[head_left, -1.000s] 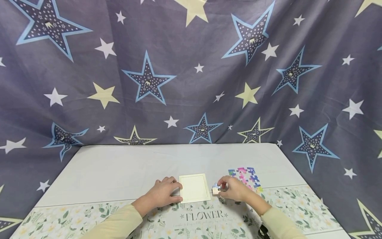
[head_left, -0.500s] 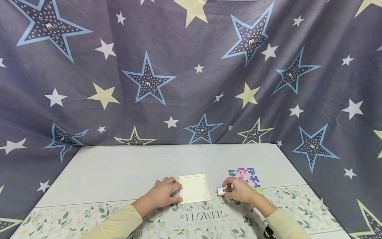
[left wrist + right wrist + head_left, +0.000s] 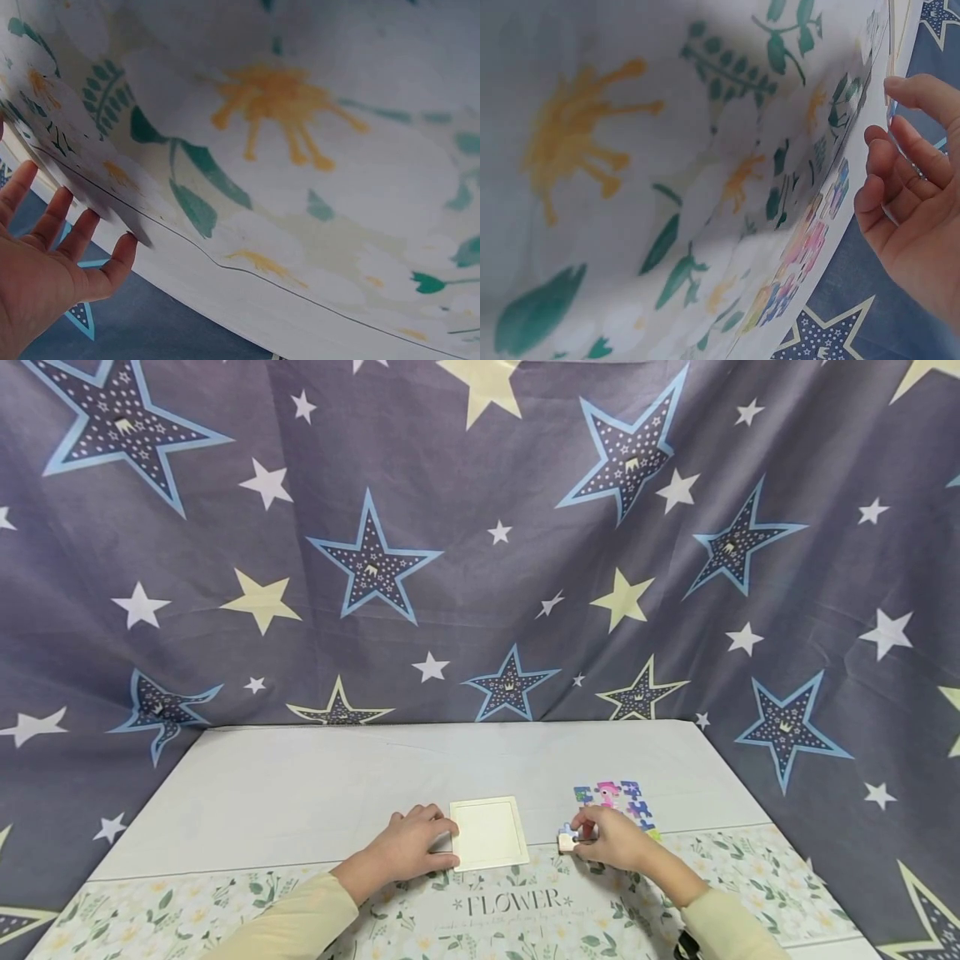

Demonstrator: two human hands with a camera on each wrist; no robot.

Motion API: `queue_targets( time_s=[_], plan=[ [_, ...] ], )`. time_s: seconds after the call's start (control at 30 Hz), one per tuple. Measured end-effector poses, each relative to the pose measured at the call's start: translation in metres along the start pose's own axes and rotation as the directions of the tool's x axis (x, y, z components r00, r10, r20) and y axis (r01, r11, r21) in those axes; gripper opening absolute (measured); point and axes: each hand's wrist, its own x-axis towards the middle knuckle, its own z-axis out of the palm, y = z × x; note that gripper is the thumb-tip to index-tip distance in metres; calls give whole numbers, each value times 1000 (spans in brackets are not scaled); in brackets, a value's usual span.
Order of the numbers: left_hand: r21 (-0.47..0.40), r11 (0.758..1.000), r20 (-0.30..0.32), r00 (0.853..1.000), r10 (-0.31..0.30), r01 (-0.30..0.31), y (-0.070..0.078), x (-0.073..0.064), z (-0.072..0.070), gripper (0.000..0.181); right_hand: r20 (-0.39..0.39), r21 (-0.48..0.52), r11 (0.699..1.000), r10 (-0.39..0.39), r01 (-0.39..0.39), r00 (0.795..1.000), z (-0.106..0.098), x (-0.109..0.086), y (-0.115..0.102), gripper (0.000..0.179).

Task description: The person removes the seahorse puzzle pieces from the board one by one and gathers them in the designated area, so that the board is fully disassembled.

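Observation:
A square cream puzzle tray (image 3: 489, 833) with a raised border lies flat on the table, nothing in its recess. At its left edge rests my left hand (image 3: 407, 846), thumb and fingers touching the rim; in the left wrist view these fingers (image 3: 84, 232) look spread and loosely bent. Right of the tray, my right hand (image 3: 618, 845) pinches a small puzzle piece (image 3: 567, 841), pale below and blue above, between thumb and forefinger. Several more puzzle pieces (image 3: 633, 800), pink, blue and yellow, lie behind that hand, which partly covers them.
A white table (image 3: 322, 785) carries a printed floral band with the word FLOWER along its front. Behind it hangs a grey-purple star-patterned curtain (image 3: 450, 652). A dark object (image 3: 686, 946) shows under the right sleeve.
My right hand has moved to the right, away from the tray, with the puzzle piece still pinched. The left hand and the tray have stayed where they were.

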Motion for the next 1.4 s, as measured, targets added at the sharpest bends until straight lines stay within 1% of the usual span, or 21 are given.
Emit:
queue_targets(
  time_s=[0.27,0.43,0.7,0.83,0.97,1.13,1.4],
  plan=[
    [-2,1000,-5,1000,-3,3,0,0,1,48,-8,11,997,73,-73,997,-2,-4,2,23],
    [0,1000,-2,1000,-2,2,-1,0,2,49,-10,25,995,100,-100,995,-3,-6,5,23],
    [-4,1000,7,1000,0,0,-1,0,1,48,-12,24,995,99,-99,995,-5,-10,9,27],
    [-4,1000,3,1000,0,0,-1,0,1,48,-8,37,994,104,-104,995,-6,-11,11,26],
    [-4,1000,-5,1000,2,-2,-1,0,0,48,-6,28,993,115,-114,993,-6,-10,16,26],
    [-4,1000,-7,1000,0,0,-1,0,0,48,-7,22,994,109,-108,994,-7,-12,18,26],
    [-11,1000,-7,1000,0,-1,0,0,0,47,-14,44,991,129,-128,992,-9,-16,22,26]
  ],
)
